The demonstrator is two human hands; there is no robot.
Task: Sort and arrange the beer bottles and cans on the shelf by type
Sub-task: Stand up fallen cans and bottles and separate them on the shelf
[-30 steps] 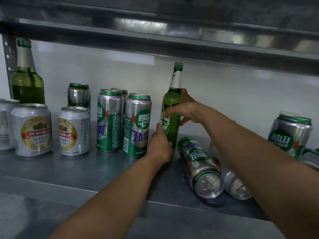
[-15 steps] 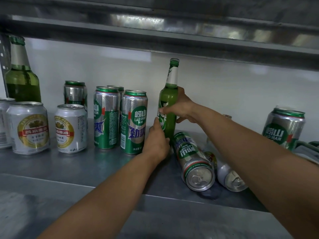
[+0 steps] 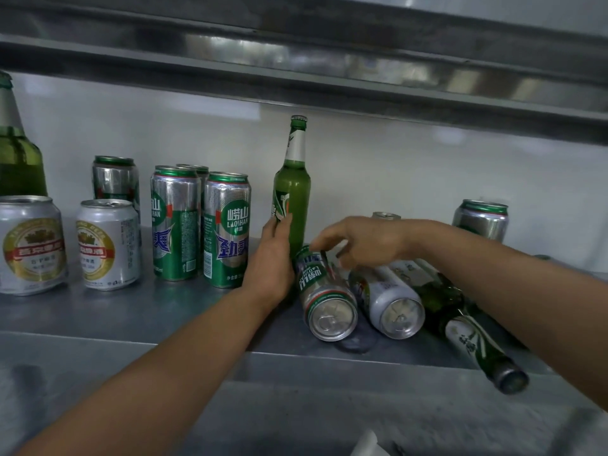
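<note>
**Left hand on the bottle, right hand loose over a fallen can**

The left hand (image 3: 271, 261) lies against the lower body of the upright bottle (image 3: 292, 192), fingers (image 3: 282, 222) reaching up onto its label. Whether they wrap round the glass cannot be told, as the hand hides the base. The right hand (image 3: 365, 240) hangs just above the green can (image 3: 324, 291), fingers loosely bent and apart, holding nothing.

The bottle stands on the shelf (image 3: 131, 311), just right of the tall cans (image 3: 227, 225) and touching or nearly touching the green can, which lies on its side. A silver can (image 3: 391, 297) and a second bottle (image 3: 460, 320) lie beside it, the bottle's neck jutting past the shelf edge.

The bottle looks full, so likely heavy, smooth, breakable and tippy on its narrow base; a hold round the body below the shoulder suits it best. The green can is stiff but free to roll on the metal, so take it across its middle from above
</note>
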